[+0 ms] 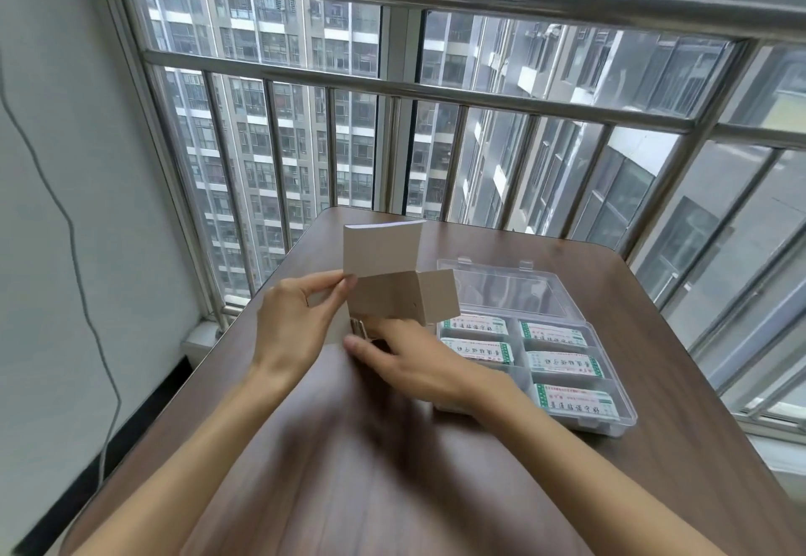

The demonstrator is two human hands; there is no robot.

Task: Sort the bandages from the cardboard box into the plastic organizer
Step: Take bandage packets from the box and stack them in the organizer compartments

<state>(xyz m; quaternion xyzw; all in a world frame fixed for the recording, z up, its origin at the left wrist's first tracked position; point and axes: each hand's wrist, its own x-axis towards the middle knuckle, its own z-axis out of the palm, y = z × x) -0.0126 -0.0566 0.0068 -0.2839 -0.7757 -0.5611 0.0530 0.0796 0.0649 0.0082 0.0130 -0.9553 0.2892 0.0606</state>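
A small grey-brown cardboard box point(392, 289) is held above the table, its flaps point(379, 246) open and standing up. My left hand point(296, 320) pinches the box's left edge between thumb and fingers. My right hand point(410, 359) reaches in under the box's open mouth, its fingers around a few bandages point(360, 329) that stick out there. To the right lies the clear plastic organizer point(610, 420), its lid point(506, 289) open toward the far side. Several of its compartments hold stacks of white and green bandages point(565, 363).
The brown wooden table point(349, 468) has a rounded far edge close to a steel window railing point(392, 93). A white wall with a hanging grey cable point(78, 276) runs along the left.
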